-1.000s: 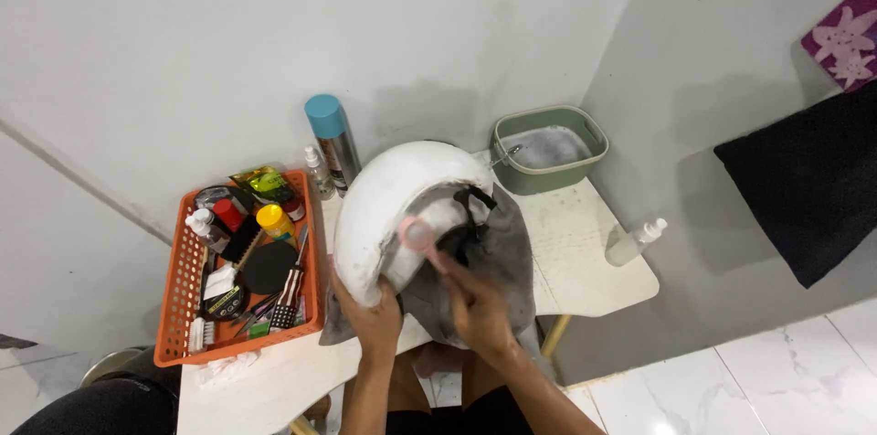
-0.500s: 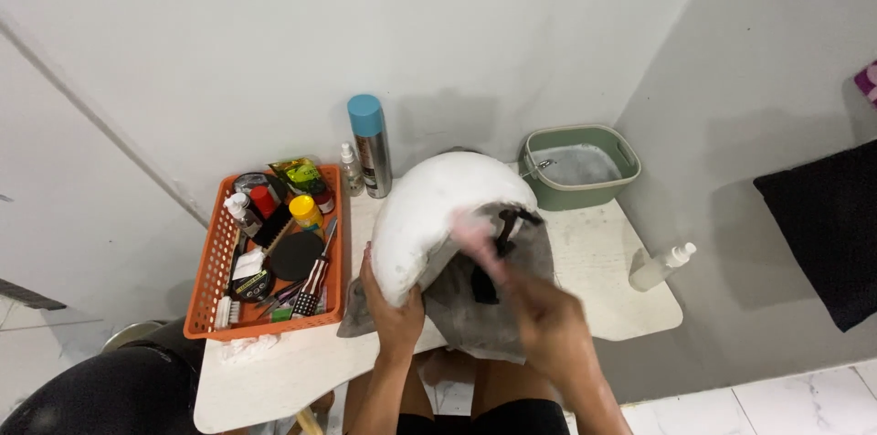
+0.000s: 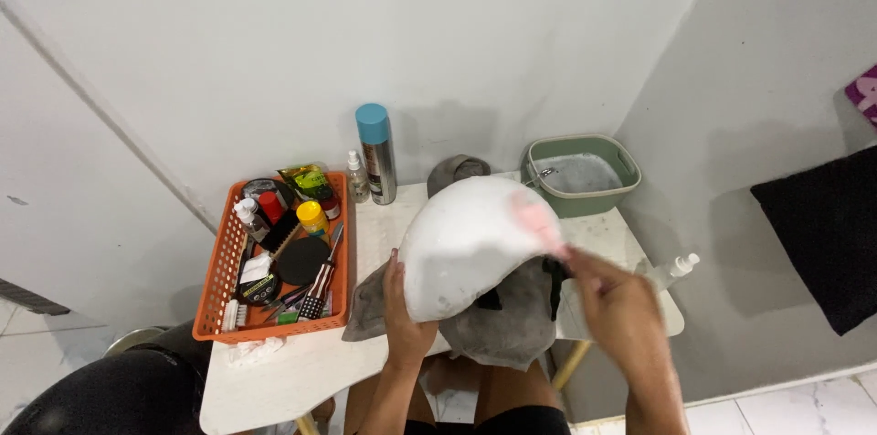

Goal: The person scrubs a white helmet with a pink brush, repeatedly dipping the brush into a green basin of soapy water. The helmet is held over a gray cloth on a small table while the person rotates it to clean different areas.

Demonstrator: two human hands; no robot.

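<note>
White walls stood behind while the left hand gripped a wet helmet that might slip as the right hand, closed on a pink brush, scrubbed above it.

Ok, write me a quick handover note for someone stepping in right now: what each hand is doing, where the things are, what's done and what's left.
Left hand: grips the lower edge of the white helmet, steadying it over a grey cloth on the white table.
Right hand: holds a pink brush against the helmet's shell; blurred with motion.
Nearby: green basin with sudsy water behind; orange basket of tools and bottles at left; blue-capped spray can by the wall.
Done: shell looks wet and soapy.
Left: probably finishing the scrub, then rinsing and drying.
</note>
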